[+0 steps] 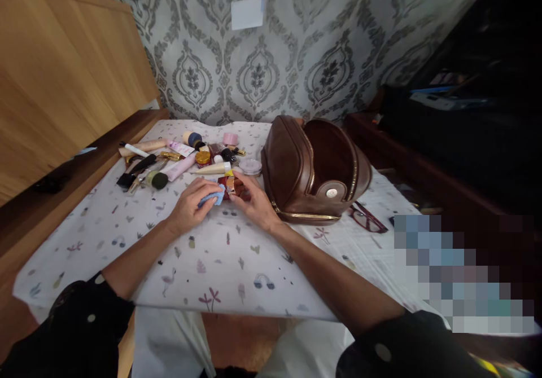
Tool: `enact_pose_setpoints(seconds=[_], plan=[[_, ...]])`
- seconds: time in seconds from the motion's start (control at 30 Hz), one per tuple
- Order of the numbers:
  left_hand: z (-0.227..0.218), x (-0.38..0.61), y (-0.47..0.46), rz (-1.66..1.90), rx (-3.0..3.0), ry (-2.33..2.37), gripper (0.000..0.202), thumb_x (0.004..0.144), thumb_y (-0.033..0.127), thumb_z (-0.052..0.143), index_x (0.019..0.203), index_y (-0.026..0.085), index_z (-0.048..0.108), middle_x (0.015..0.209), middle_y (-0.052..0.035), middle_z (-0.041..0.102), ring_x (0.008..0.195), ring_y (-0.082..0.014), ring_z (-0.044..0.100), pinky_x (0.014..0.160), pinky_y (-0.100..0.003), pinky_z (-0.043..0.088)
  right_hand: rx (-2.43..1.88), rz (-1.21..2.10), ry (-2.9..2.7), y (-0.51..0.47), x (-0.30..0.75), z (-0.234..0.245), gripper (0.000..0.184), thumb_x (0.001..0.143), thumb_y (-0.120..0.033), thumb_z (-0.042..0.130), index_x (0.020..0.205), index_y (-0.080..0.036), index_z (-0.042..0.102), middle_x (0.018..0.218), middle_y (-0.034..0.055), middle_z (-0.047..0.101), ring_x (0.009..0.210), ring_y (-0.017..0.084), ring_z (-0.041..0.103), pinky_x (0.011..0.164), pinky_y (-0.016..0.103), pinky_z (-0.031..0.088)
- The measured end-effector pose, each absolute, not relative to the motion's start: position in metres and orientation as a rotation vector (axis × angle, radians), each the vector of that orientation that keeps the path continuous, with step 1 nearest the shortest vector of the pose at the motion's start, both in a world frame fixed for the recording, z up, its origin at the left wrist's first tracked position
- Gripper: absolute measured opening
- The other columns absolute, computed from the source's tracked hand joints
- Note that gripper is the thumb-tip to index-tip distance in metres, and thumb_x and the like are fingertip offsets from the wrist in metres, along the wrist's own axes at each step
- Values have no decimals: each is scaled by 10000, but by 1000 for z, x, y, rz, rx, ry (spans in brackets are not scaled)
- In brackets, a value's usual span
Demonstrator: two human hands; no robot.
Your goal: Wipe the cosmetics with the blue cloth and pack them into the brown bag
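Observation:
My left hand (195, 202) is closed on a crumpled light blue cloth (213, 197), its edge pressed against a small reddish-brown bottle (229, 185). Around the bottle's right side curl the fingers of my right hand (255, 200), which holds it just above the table. The bottle has a shiny band; fingers cover part of it, and its exact kind is unclear. Behind both hands lie a cream tube (214, 168) with a white cap and a round clear compact (249, 167). A brown leather cosmetic bag (285, 169) stands to the right, unzipped at the top.
Cosmetics lie in a loose group at the back left, among them a pink tube (180, 167), a gold-lidded jar (202, 158) and a dark-capped green bottle (156, 180). Dark-framed glasses (367, 220) rest right of the bag. A patterned cloth (220, 276) covers the table.

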State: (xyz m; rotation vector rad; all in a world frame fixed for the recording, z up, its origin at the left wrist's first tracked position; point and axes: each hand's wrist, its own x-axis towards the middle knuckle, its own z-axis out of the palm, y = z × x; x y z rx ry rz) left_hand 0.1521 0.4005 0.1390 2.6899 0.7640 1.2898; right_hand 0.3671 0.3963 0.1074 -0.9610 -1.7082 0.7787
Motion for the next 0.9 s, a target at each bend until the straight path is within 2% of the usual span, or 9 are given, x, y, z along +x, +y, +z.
enact_pose_setpoints(seconds=[0.2,0.57,0.67,0.77,0.9], plan=[[139,152,401,1278,2701,762,197,972,181,526,1120,182,657,1065,-99,683,1009,-215,627,902,-387,527,-939,847,-1619,400,365,101,602,878,-403,657,1436,-242,496,1268,120,582,1025,221,621,856,372,563],[138,152,401,1286,2697,752,199,976,201,517,1116,193,659,1059,-97,688,1001,-220,631,897,-402,529,-942,875,-1580,401,366,101,625,842,-431,696,1406,-231,516,1257,120,594,1018,213,630,844,367,567],[140,154,399,1275,2709,724,197,972,185,522,1119,186,653,1060,-101,687,997,-219,627,890,-397,527,-980,877,-1555,399,365,105,597,822,-460,713,1336,-207,543,1191,112,631,986,215,644,817,362,567],[142,155,397,1261,2707,705,199,970,183,521,1118,179,654,1062,-106,684,992,-219,626,886,-395,527,-999,898,-1549,395,363,112,530,818,-495,713,1225,-195,553,1035,76,665,899,202,646,776,356,566],[143,155,396,1268,2704,701,207,977,207,510,1117,188,662,1064,-108,687,995,-226,631,891,-405,527,-1029,909,-1519,391,361,117,447,807,-540,712,1043,-201,540,957,47,636,815,181,627,697,333,565]])
